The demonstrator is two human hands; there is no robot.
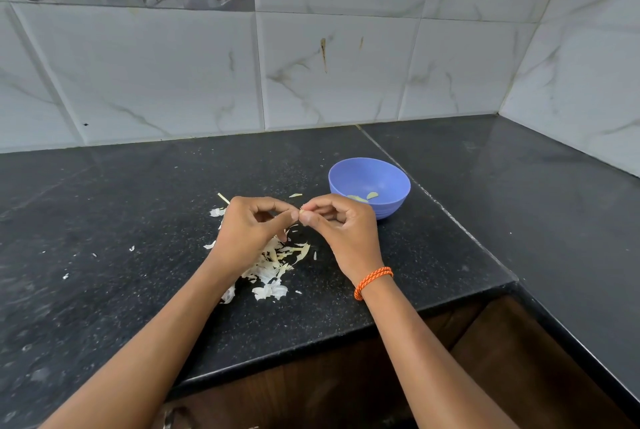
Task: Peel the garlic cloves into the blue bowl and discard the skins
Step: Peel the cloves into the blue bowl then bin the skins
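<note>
- Left hand (256,224) and right hand (337,221) pinch one garlic clove (301,211) between fingertips, above the skins (273,266).
- Advisable: peel over that pile, then drop the clove into the blue bowl (388,174).

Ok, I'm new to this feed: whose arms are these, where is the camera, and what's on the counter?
There is no machine here: a person's two bare arms, filmed by one camera worn on their head, looking forward and down. The left hand and right hand meet over a black counter, pinching something small between their fingertips, likely a garlic clove. Under the hands lies a pile of papery skins. To the right stands a blue bowl holding a few peeled cloves.
</note>
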